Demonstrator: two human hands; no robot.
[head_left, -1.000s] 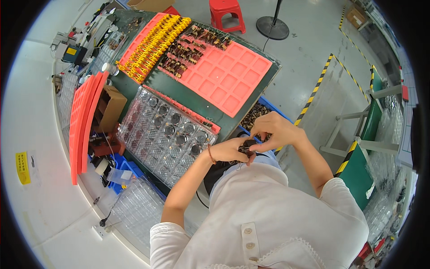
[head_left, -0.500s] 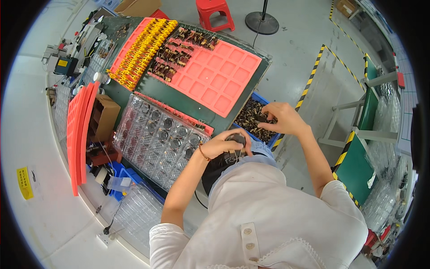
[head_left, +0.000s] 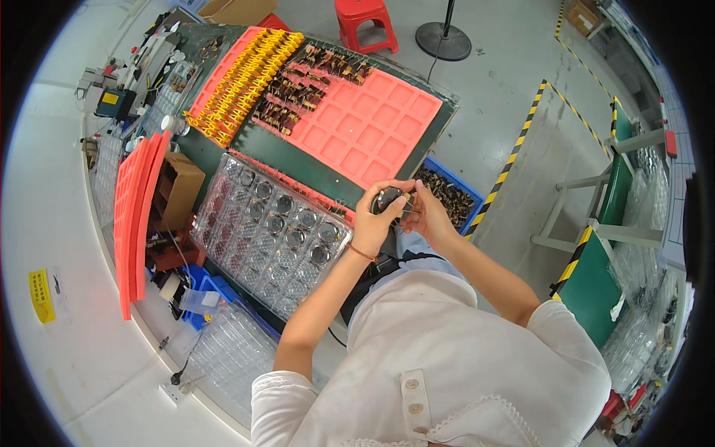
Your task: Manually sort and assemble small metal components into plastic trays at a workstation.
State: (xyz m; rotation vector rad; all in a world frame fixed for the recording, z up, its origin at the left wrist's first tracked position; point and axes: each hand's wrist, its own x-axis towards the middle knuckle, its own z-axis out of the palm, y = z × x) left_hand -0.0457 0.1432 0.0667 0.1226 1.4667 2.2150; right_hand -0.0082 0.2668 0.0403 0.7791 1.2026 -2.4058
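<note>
My left hand [head_left: 372, 221] is closed around a round, dark, shiny disc-shaped part [head_left: 386, 199] above my lap. Thin wires show between it and the other hand. My right hand [head_left: 433, 220] is drawn in against the part, its fingers bent and pinched together; a small tan and dark piece [head_left: 407, 203] shows at the fingertips, partly hidden. Just beyond the right hand stands a blue bin [head_left: 480, 203] full of small dark and tan pieces. Left of my hands lies a clear plastic blister tray [head_left: 257, 279], with several round dark parts in its pockets.
A pink foam tray [head_left: 363, 134] on the green table [head_left: 298, 160] holds wired pieces in its left pockets. Yellow clip-like parts [head_left: 242, 86] cover another pink tray. Pink sheets [head_left: 138, 223] stand upright at left. A red stool [head_left: 366, 26] and black stand base [head_left: 443, 41] are beyond.
My right hand has come from over the blue bin to meet the left hand. The left hand has risen slightly and moved away from my body with the round part.
</note>
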